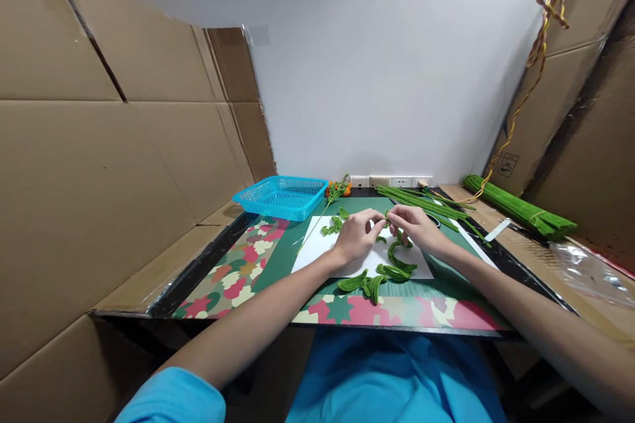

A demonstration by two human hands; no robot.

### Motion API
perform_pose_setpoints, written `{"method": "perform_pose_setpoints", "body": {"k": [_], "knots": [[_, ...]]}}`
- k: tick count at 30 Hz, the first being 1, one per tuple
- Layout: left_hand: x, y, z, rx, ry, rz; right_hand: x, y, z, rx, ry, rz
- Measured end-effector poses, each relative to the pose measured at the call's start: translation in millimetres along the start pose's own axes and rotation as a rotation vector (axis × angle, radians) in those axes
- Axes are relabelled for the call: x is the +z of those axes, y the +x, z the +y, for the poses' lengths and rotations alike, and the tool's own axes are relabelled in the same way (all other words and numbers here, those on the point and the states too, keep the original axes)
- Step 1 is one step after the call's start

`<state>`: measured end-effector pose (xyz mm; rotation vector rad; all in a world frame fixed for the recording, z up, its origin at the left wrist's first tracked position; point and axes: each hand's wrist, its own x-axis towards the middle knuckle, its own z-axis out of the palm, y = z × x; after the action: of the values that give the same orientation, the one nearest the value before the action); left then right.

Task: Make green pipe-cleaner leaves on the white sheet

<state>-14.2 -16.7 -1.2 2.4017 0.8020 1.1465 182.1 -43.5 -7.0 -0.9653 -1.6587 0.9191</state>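
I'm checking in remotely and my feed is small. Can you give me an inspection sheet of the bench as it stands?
Surface: green mat with camouflage border, white sheet on it.
Job's things: green pipe-cleaner piece pinched between both hands; bent green pieces on the sheet.
Clutter: blue basket, straight green stems, green bundle, plastic bag.
Grippers: left hand and right hand both closed on the piece.
Cables: twisted cord hanging right.
Surroundings: cardboard walls, wall sockets.

Bent green pipe-cleaner pieces [381, 277] crowd the near white paper sheet [317, 252]; a blue plastic basket [280, 196] blocks far left; camouflage mat [233, 274] left lies open.
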Motion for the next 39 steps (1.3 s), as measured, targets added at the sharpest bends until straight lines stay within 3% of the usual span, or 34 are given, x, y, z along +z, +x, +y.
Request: {"method": "perform_pose_setpoints", "body": {"k": [15,20,24,29,33,36,39], "knots": [[-3.8,-1.2,1.0,0.129,0.189,-0.035,0.1,-2.8,-1.2,0.145,0.176,-0.059],[-6.8,0.0,1.2,0.24,0.334,-0.061,1.1,-4.4,-5.9,0.155,0.198,-0.05],[-20.0,4.6,5.6,0.369,0.438,-0.123,3.6,-5.8,-12.1,0.133,0.184,-0.051],[-32.6,4.5,13.4,0.526,0.579,-0.16,3.7,-6.8,-18.8,0.029,0.08,-0.062],[-23.7,-1.7,17.4,0.356,0.488,-0.046,1.8,-7.4,-19.4,-0.138,-0.091,0.047],[-13.0,-3.7,20.3,0.018,-0.024,-0.058,-1.8,-9.4,-18.8,-0.25,-0.254,0.13],[-5.4,-1.5,21.3,-0.26,-0.523,-0.213,-7.0,-11.8,-19.0,-0.334,-0.384,0.151]]}}
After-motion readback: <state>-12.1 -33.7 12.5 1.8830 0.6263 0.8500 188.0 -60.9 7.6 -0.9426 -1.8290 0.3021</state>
